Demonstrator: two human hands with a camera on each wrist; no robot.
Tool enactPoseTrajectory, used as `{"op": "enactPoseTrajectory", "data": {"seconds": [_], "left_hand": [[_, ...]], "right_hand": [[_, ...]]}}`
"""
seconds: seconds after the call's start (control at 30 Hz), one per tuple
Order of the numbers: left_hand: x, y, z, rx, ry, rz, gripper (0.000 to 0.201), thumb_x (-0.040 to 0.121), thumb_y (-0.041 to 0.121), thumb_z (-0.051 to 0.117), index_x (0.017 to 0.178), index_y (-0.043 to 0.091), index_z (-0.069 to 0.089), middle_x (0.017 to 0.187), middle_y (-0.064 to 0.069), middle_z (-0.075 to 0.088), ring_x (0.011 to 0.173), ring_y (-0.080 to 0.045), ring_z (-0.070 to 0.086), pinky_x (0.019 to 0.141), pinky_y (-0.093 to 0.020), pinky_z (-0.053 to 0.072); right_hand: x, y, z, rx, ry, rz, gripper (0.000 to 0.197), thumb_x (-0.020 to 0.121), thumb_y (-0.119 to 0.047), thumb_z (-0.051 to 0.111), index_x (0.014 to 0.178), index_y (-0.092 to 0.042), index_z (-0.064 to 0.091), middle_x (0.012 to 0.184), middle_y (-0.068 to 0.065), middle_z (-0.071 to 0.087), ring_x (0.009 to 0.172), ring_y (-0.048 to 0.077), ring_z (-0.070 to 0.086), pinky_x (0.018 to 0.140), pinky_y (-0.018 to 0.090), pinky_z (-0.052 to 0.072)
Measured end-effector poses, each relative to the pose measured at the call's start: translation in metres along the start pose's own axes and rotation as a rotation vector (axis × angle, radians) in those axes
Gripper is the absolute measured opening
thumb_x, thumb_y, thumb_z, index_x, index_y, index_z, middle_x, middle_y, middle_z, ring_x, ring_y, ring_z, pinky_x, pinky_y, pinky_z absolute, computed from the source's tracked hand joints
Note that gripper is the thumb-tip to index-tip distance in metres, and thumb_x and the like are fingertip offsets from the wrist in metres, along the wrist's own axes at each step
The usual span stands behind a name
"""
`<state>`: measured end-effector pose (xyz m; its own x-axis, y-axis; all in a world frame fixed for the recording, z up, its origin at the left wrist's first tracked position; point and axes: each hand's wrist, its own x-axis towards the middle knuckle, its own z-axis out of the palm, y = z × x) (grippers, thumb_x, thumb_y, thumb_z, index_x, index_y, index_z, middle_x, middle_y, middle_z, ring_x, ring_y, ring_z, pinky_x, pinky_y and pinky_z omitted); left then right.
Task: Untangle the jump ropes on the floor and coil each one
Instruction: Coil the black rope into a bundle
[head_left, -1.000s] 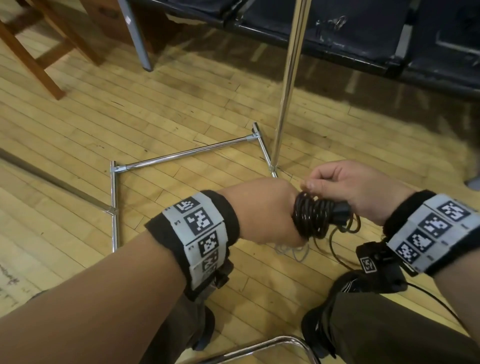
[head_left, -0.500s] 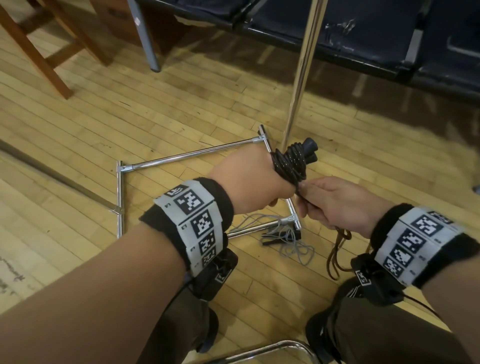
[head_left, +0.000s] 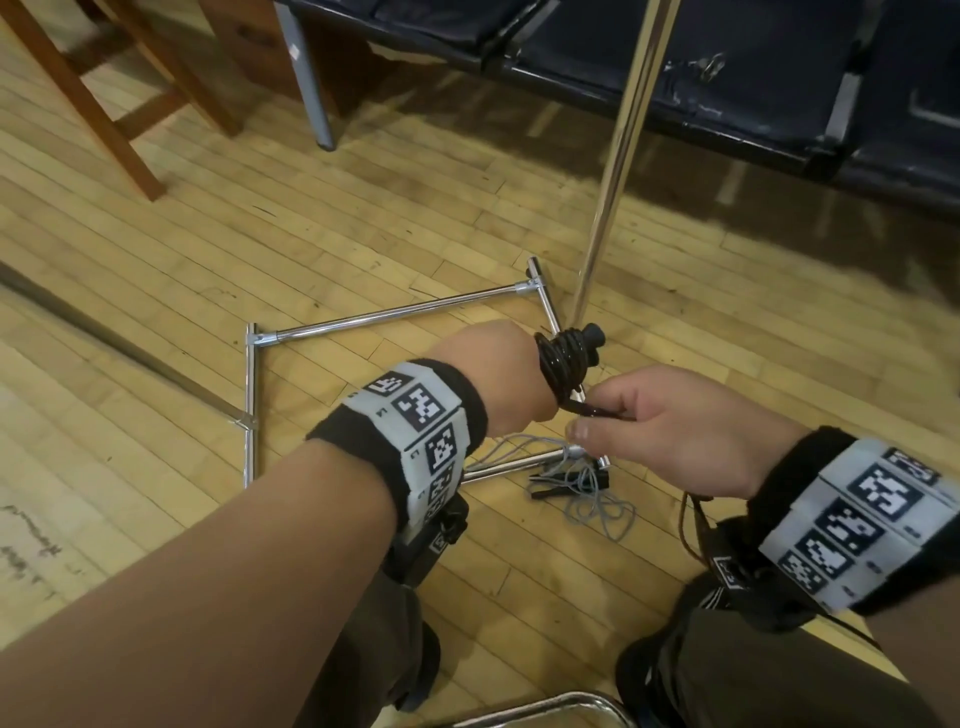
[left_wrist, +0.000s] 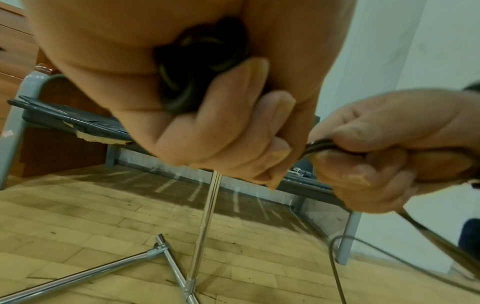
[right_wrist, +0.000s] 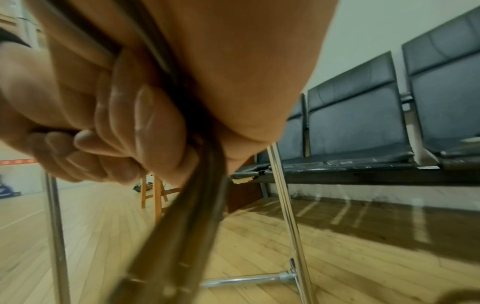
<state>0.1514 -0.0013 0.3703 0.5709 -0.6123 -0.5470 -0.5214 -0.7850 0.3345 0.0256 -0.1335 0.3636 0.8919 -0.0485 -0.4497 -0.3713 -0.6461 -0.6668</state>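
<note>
- The left hand (head_left: 488, 379) is curled tight round a coiled black jump rope (head_left: 563, 364), held above the wooden floor (head_left: 363, 218) and just in front of the foot of the upright chrome pole (head_left: 618, 150).
- In the left wrist view its fingers (left_wrist: 233, 98) wrap the black coil, whose loops show dark inside the fist.
- A black handle end (head_left: 594, 336) sticks out of the top of the coil, beside the pole.
- The right hand (head_left: 675, 431) sits just to the right of the coil; its fingers pinch the loose strands (head_left: 592, 410) that run out from under the bundle.
- In the right wrist view those strands (right_wrist: 187, 216) pass through the closed fingers (right_wrist: 145, 123) and hang down, blurred, toward the floor.
- A second jump rope, grey cord (head_left: 597, 499) with dark handles, lies in a loose tangle on the floor below both hands, across the near bar of the chrome frame (head_left: 395, 317) that carries the pole.
- Behind the pole stands a row of dark padded seats (head_left: 753, 67); to the pole's far left are the wooden legs (head_left: 104, 104) of a piece of furniture.
- Both wrists wear black bands with printed marker tags (head_left: 421, 410).
</note>
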Motion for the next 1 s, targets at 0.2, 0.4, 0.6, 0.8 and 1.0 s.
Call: {"op": "enactPoseTrajectory", "data": {"seconds": [0.2,0.4,0.6,0.8,1.0], "left_hand": [[0.002,0.003,0.013,0.254,-0.084,0.065,0.034,0.102,0.025,0.058,0.071,0.018,0.047,0.071,0.002,0.051,0.058,-0.010,0.045,0.049,-0.022,0.032],[-0.004,0.014,0.025,0.359,-0.266,0.228,0.033,0.102,0.028,0.058,0.071,0.018,0.053,0.067,0.002,0.051,0.055,-0.012,0.044,0.051,-0.023,0.035],[-0.012,0.027,0.030,0.446,-0.350,0.252,0.018,0.105,0.024,0.056,0.089,0.016,0.057,0.072,0.002,0.050,0.058,-0.011,0.044,0.051,-0.021,0.033],[-0.021,0.028,0.032,0.407,-0.482,0.328,0.014,0.103,0.032,0.063,0.102,0.019,0.067,0.075,0.006,0.058,0.061,-0.008,0.050,0.056,-0.020,0.037],[-0.021,0.010,0.016,0.018,-0.471,0.398,0.018,0.095,0.038,0.074,0.086,0.023,0.074,0.071,0.008,0.067,0.069,-0.004,0.061,0.078,-0.024,0.049]], "right_hand": [[-0.012,-0.009,-0.001,-0.094,-0.027,-0.069,0.017,0.095,-0.037,0.064,0.085,-0.025,0.068,0.076,-0.001,0.069,0.064,0.014,0.064,0.058,0.031,0.051],[-0.023,-0.002,-0.021,0.075,-0.039,-0.087,0.006,0.085,-0.028,0.076,0.079,-0.031,0.075,0.070,-0.004,0.070,0.061,0.013,0.064,0.059,0.032,0.055],[-0.024,0.005,-0.025,-0.042,-0.061,-0.125,0.011,0.080,-0.031,0.084,0.077,-0.035,0.075,0.072,-0.020,0.070,0.068,-0.001,0.065,0.063,0.013,0.049],[-0.021,0.009,-0.026,-0.061,-0.081,-0.111,0.025,0.068,-0.053,0.085,0.077,-0.032,0.073,0.077,-0.008,0.071,0.071,0.010,0.065,0.067,0.028,0.053],[-0.020,0.022,-0.035,0.310,-0.060,-0.158,0.015,0.081,-0.045,0.069,0.075,-0.034,0.075,0.072,-0.007,0.071,0.068,0.006,0.065,0.069,0.018,0.054]]}}
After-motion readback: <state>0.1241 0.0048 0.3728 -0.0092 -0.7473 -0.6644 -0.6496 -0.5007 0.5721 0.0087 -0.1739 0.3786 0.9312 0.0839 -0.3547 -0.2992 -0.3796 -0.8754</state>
